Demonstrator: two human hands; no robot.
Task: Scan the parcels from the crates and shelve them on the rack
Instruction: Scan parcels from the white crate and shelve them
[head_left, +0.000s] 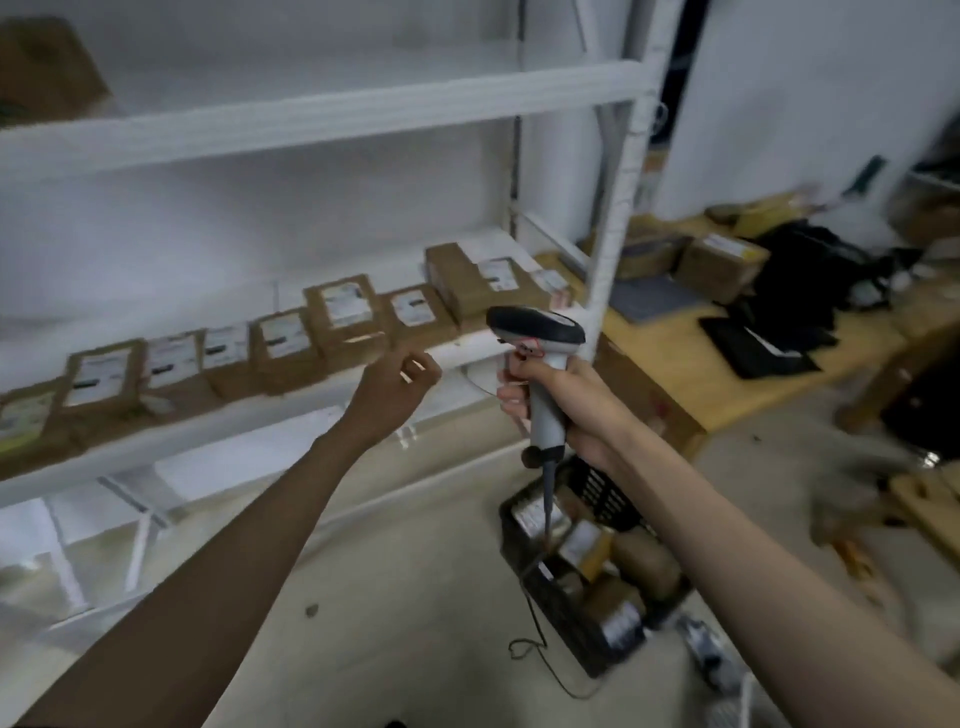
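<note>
My right hand (563, 400) grips the handle of a grey and black barcode scanner (540, 353), held upright with its cable hanging down toward the floor. My left hand (395, 387) is stretched toward the white rack (322, 111), fingers loosely curled and holding nothing, just in front of the shelf edge. Several brown parcels with white labels, such as one (343, 317), lie in a row on the middle shelf. A black crate (597, 561) with several parcels in it stands on the floor below my right arm.
A wooden table (691, 353) to the right of the rack carries cardboard boxes (722, 265) and black bags. Another box (47, 67) sits on the upper shelf at far left. The scanner cable (540, 649) trails on the floor. The view is motion-blurred.
</note>
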